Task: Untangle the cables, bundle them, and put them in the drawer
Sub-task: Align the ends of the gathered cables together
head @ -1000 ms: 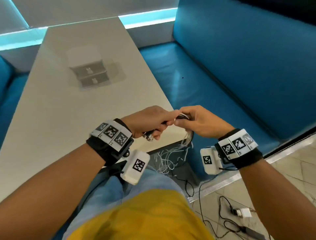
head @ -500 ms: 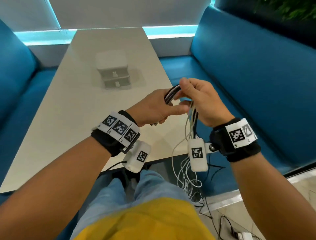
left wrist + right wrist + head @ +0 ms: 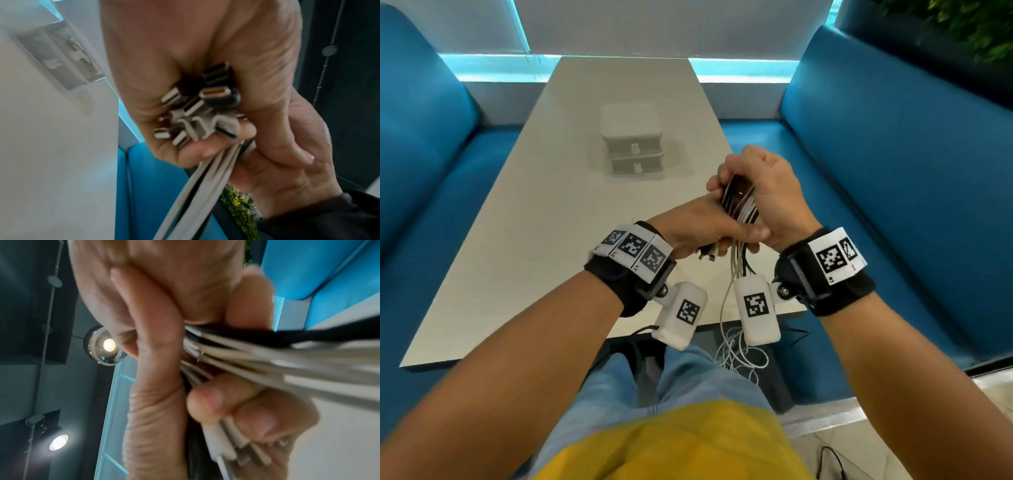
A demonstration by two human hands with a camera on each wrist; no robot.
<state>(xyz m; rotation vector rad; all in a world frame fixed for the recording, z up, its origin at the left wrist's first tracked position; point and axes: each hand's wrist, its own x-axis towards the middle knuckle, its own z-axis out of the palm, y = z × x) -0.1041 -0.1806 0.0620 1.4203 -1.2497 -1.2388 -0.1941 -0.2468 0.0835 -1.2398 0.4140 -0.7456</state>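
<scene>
A bunch of white and black cables (image 3: 740,202) is held over the table's near right corner. My left hand (image 3: 702,233) grips the plug ends; the left wrist view shows several metal plugs (image 3: 197,113) sticking out of that fist. My right hand (image 3: 760,192) curls round the looped cables (image 3: 257,356) just above the left hand. Loose cable lengths (image 3: 736,346) hang down past the table edge towards my lap. The small white drawer unit (image 3: 632,144), two drawers with rabbit-shaped knobs, stands at mid-table, both drawers pushed in.
The long pale table (image 3: 524,240) runs away from me between two blue benches (image 3: 876,171). A black cable (image 3: 832,459) lies on the tiled floor at lower right. My knees in jeans (image 3: 688,387) sit under the table edge.
Both hands rose from the table's corner and came up over the tabletop. The right hand shifted from pinching the cables beside the left hand to wrapping a loop above it. The camera turned towards the table.
</scene>
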